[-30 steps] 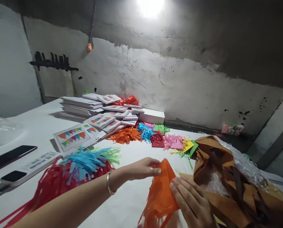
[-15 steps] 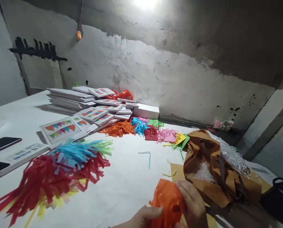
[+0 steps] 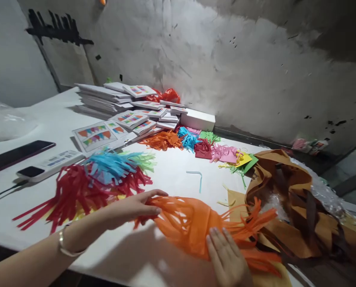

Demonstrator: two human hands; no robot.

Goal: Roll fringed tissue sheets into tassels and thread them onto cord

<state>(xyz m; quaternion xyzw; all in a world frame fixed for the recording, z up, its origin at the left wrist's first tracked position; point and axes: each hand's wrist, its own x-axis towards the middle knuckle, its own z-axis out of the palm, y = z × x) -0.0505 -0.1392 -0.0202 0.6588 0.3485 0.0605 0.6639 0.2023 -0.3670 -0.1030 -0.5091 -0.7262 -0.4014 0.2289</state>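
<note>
A bundle of orange fringed tissue paper (image 3: pixel 200 223) is stretched out between my hands at the front of the white table, its shadow falling below. My left hand (image 3: pixel 146 207) pinches the strips at its left end, thumb and forefinger closed on them. On the uncut middle band lie the fingers of my right hand (image 3: pixel 225 255), fairly straight and close together, holding it from the near side; that thumb is hidden. Loose orange strips fan out to the right. Behind my left forearm is a pile of fringed tissue paper, with blue (image 3: pixel 110 165) on top of red (image 3: pixel 73 189).
Printed cards (image 3: pixel 100 135) lie in stacks at the back left, beside a white box (image 3: pixel 197 119). Folded coloured fringes (image 3: pixel 203 148) line the back. A phone (image 3: pixel 22 153) and white device (image 3: pixel 51 163) are left; a brown bag (image 3: pixel 281 175) stands right. A bent straw (image 3: pixel 199 179) lies mid-table.
The orange tissue paper was gathered compactly between both hands; now it is spread out sideways. My left hand has moved left with its strips. The view has tilted down.
</note>
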